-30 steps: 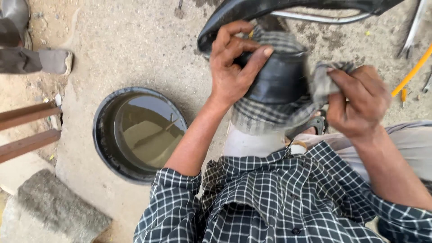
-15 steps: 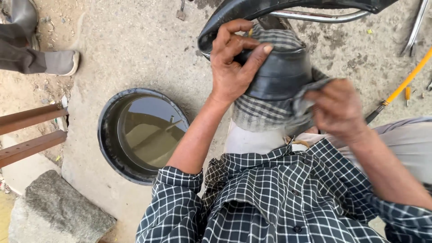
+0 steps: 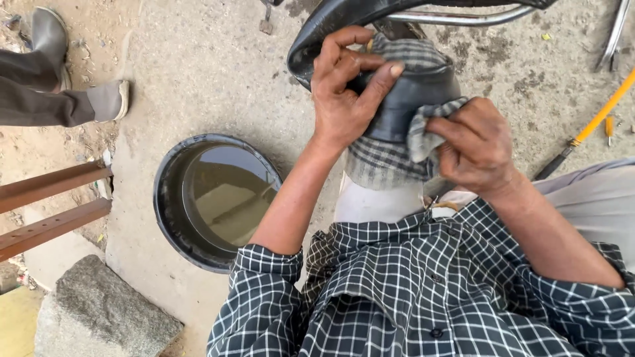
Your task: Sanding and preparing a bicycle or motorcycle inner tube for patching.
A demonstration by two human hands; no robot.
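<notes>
- Two hands work one black rubber tube (image 3: 410, 99) over the knee: the left hand (image 3: 344, 92) has its grip clamped on the tube, the right hand (image 3: 473, 145) pinched shut on a checked cloth (image 3: 383, 162).
- Best to rub firmly while the left steadies.
- Water basin (image 3: 218, 198) sits left; yellow-handled tool (image 3: 595, 119) right; bare ground between.

Dark checked shirt (image 3: 410, 297) with rolled sleeves, light grey trousers (image 3: 589, 198).

A black basin (image 3: 173, 218) of water beside a grey stone (image 3: 106, 311).
</notes>
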